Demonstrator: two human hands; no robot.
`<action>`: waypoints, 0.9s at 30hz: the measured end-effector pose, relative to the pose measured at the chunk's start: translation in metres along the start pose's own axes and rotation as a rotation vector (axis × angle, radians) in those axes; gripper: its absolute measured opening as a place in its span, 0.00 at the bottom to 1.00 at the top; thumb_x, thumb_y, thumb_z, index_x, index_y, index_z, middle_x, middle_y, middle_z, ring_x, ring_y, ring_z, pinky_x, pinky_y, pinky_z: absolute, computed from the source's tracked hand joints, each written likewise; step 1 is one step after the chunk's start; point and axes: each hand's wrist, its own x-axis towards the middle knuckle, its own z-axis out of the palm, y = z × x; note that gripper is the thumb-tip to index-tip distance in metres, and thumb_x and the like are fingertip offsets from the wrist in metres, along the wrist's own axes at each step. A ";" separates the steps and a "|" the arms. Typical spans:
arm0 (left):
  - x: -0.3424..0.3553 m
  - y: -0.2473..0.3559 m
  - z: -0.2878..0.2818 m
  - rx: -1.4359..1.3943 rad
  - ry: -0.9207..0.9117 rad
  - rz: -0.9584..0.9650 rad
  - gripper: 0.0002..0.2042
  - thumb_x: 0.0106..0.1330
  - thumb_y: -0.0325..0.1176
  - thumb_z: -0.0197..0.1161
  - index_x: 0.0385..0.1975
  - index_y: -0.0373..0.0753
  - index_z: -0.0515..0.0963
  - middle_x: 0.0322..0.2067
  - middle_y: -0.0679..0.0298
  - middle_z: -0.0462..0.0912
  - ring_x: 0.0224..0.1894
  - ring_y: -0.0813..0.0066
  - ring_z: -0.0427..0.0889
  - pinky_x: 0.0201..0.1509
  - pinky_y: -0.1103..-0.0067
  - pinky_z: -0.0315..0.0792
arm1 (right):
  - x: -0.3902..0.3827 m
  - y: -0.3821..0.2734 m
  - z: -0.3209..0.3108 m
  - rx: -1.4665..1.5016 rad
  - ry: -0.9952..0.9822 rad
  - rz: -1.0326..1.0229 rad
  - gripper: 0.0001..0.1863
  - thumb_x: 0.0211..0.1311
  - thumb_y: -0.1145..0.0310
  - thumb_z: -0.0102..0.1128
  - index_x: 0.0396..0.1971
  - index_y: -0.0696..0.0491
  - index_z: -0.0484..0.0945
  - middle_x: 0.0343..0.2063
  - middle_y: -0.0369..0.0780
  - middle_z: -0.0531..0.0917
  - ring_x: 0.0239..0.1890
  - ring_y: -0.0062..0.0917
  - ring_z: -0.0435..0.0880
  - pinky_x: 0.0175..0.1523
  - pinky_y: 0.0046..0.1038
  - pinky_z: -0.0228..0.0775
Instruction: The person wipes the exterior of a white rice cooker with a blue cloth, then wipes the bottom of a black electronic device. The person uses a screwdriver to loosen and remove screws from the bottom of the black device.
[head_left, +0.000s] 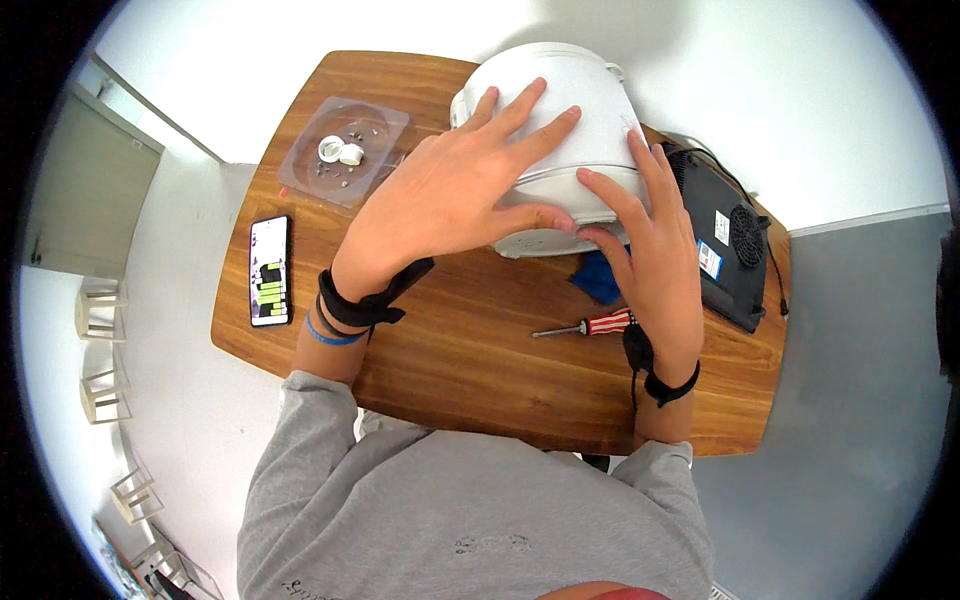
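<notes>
Hands [452,178] [656,250] touch white appliance [565,95] (black device [733,298] bears 2 labels [710,260]).

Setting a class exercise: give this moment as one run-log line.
left hand grip: open, on white appliance; right hand grip: open, at its right side; screwdriver: lying on table; tray: holds small parts; phone: lit

The left hand [440,185] and right hand [655,250] spread over a white rounded appliance [585,150] on the desk [450,350]. A striped screwdriver [605,322] lies near the right one; leftward sit a phone [269,272] and clear tray [385,122] with 2 white pieces [350,155].
</notes>
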 end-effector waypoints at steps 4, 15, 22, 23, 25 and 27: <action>0.000 0.000 0.002 0.010 0.008 0.000 0.47 0.67 0.70 0.68 0.84 0.59 0.64 0.85 0.48 0.57 0.78 0.24 0.64 0.70 0.46 0.78 | -0.002 0.009 0.008 -0.013 0.047 -0.030 0.32 0.61 0.69 0.77 0.65 0.28 0.85 0.78 0.46 0.71 0.78 0.54 0.72 0.72 0.52 0.71; -0.001 -0.004 0.000 0.013 -0.012 -0.021 0.46 0.66 0.70 0.69 0.84 0.62 0.65 0.85 0.51 0.58 0.80 0.27 0.63 0.71 0.48 0.78 | 0.001 0.004 0.009 -0.075 0.060 -0.040 0.32 0.60 0.71 0.77 0.64 0.27 0.86 0.77 0.45 0.73 0.77 0.50 0.73 0.66 0.47 0.70; -0.001 -0.007 -0.005 -0.052 0.012 -0.007 0.44 0.67 0.65 0.72 0.83 0.62 0.66 0.84 0.49 0.60 0.79 0.26 0.65 0.71 0.48 0.77 | 0.003 0.000 0.013 -0.150 0.052 -0.037 0.33 0.60 0.69 0.78 0.65 0.25 0.85 0.77 0.44 0.73 0.77 0.48 0.73 0.66 0.46 0.69; -0.001 -0.008 -0.006 -0.054 0.015 -0.001 0.44 0.67 0.64 0.72 0.83 0.61 0.67 0.84 0.49 0.61 0.78 0.26 0.65 0.71 0.48 0.77 | 0.003 0.000 0.014 -0.156 0.047 -0.028 0.33 0.60 0.69 0.78 0.65 0.25 0.85 0.77 0.44 0.73 0.77 0.48 0.73 0.66 0.47 0.69; 0.000 -0.011 -0.007 -0.069 0.022 0.014 0.43 0.67 0.63 0.73 0.82 0.61 0.68 0.83 0.48 0.62 0.78 0.26 0.66 0.72 0.48 0.77 | 0.003 -0.001 0.015 -0.167 0.039 -0.011 0.32 0.60 0.67 0.78 0.65 0.25 0.85 0.77 0.44 0.74 0.77 0.47 0.73 0.66 0.47 0.68; 0.003 -0.012 -0.006 -0.081 0.031 0.021 0.43 0.67 0.62 0.73 0.82 0.60 0.69 0.82 0.48 0.64 0.78 0.26 0.67 0.72 0.49 0.77 | 0.003 0.001 0.019 -0.158 0.049 0.002 0.32 0.60 0.65 0.78 0.65 0.24 0.85 0.77 0.44 0.74 0.77 0.46 0.73 0.67 0.47 0.68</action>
